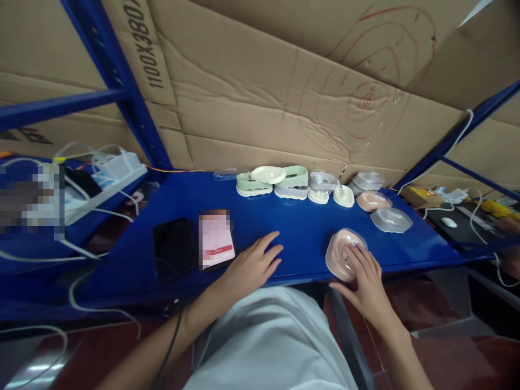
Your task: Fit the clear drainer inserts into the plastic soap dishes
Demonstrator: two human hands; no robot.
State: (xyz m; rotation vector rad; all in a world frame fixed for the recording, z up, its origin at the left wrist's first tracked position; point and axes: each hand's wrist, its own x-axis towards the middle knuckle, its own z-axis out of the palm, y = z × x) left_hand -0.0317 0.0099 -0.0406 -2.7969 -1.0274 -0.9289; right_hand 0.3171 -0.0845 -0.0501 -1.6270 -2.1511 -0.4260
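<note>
My right hand (pixel 363 276) grips a pink round plastic case (pixel 338 252) near the front edge of the blue table (pixel 300 227), fingers pressed into its hollow, where a small white piece shows. My left hand (pixel 252 266) lies flat on the table with fingers apart, holding nothing, just right of a phone with a lit screen (pixel 216 239). A second, dark phone (pixel 174 245) lies left of that one.
Along the back of the table lie several green, white, pink and clear case parts (pixel 292 181). A cardboard wall (pixel 284 81) rises behind. Cables and a white power strip (pixel 114 165) fill the left bench. Another person's hand (pixel 507 225) is at far right.
</note>
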